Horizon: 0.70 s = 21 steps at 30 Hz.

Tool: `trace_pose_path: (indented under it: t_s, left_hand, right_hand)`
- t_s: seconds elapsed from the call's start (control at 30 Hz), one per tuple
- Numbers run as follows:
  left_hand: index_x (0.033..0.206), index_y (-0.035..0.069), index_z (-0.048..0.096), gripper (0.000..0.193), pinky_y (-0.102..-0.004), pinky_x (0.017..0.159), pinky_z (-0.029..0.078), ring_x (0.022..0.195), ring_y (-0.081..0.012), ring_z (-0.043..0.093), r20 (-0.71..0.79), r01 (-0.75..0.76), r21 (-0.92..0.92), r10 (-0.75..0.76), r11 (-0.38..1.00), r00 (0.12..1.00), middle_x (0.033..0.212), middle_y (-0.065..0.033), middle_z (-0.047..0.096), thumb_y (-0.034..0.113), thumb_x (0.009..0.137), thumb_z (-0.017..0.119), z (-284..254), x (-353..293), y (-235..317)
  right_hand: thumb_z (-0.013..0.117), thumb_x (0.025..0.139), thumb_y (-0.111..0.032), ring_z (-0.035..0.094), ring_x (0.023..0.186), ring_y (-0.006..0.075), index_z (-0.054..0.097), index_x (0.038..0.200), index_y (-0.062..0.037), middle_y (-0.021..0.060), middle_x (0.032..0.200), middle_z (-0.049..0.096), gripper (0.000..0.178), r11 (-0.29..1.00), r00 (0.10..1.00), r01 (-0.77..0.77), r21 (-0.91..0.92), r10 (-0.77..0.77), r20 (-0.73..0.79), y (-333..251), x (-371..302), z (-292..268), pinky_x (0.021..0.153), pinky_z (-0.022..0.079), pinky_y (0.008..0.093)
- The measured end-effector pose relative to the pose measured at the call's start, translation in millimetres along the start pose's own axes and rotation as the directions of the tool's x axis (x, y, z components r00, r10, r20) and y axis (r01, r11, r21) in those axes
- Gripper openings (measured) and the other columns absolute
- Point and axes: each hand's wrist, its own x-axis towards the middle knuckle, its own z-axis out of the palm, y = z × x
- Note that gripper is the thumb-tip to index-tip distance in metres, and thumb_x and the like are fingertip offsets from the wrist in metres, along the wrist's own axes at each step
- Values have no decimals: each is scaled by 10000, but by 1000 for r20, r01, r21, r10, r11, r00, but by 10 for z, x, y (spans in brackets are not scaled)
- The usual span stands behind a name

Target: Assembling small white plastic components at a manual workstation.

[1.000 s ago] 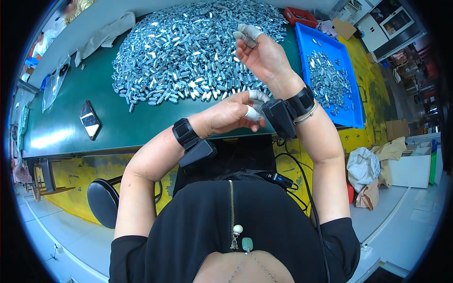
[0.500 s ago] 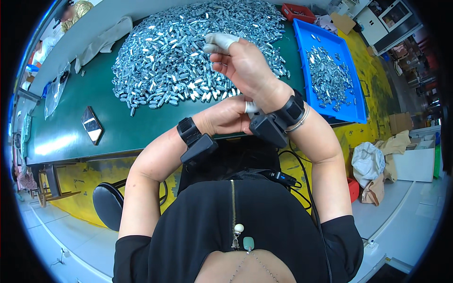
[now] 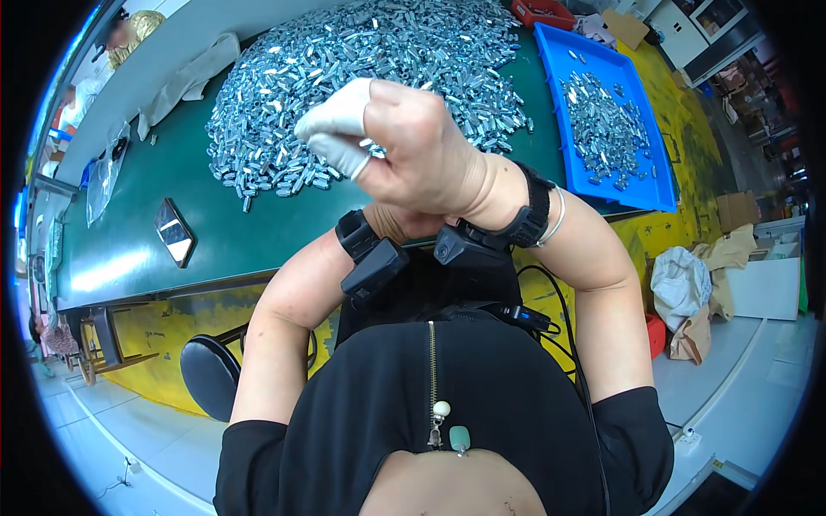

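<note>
My right hand (image 3: 404, 142) is raised above the near part of a big heap of small shiny metal pieces (image 3: 284, 95) on a green table. White finger covers (image 3: 340, 112) sit on its thumb and forefinger. Those two tips are brought together in a pinch, the other fingers curled in; whatever may be between them is too small to make out. Lower down, at the table's near edge, my left hand (image 3: 397, 222) lies mostly behind the right hand and wrist. Its fingers are hidden. Both wrists wear black straps with a dark box.
A blue tray (image 3: 559, 159) at the right holds more metal pieces. A red bin (image 3: 544, 15) stands behind it. On the left of the table (image 3: 112, 236) lie a dark flat phone-like object (image 3: 175, 232), a clear bag (image 3: 105, 185) and a cloth (image 3: 185, 82). A black stool (image 3: 211, 378) stands below.
My right hand has come lower, nearer and to the left, its thumb and forefinger now pinched. My left hand is more hidden behind it. The view has shifted slightly.
</note>
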Motion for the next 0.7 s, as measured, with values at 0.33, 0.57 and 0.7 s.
trace_pose_path:
  t_s: [0.33, 0.57, 0.7]
  left_hand:
    - [1229, -8, 478, 460, -323, 935, 418, 1031, -212, 559, -330, 311, 534, -145, 786, 933, 1150, -103, 572, 183, 833, 615, 650, -2, 286]
    - [1139, -20, 559, 420, -309, 896, 438, 1016, -164, 547, -180, 284, 938, -418, 200, 890, 1079, -97, 598, 182, 792, 683, 770, 374, 546]
    - [1113, -23, 571, 433, -294, 873, 445, 1000, -140, 539, -191, 257, 964, -496, 67, 847, 1059, -88, 602, 205, 773, 711, 866, 409, 597]
  right_hand:
    - [640, 785, -49, 643, 726, 194, 636, 917, -3, 100, 810, 652, 140, 673, 863, -434, 599, 120, 491, -454, -166, 107, 631, 505, 271]
    - [647, 791, -88, 633, 718, 135, 642, 935, -2, 78, 785, 659, 168, 499, 629, -704, 505, 108, 770, -516, -122, 34, 634, 497, 259]
    - [633, 790, -83, 615, 680, 119, 642, 911, 2, 70, 774, 656, 148, 408, 487, -785, 467, -61, 871, -580, -127, 45, 624, 487, 252]
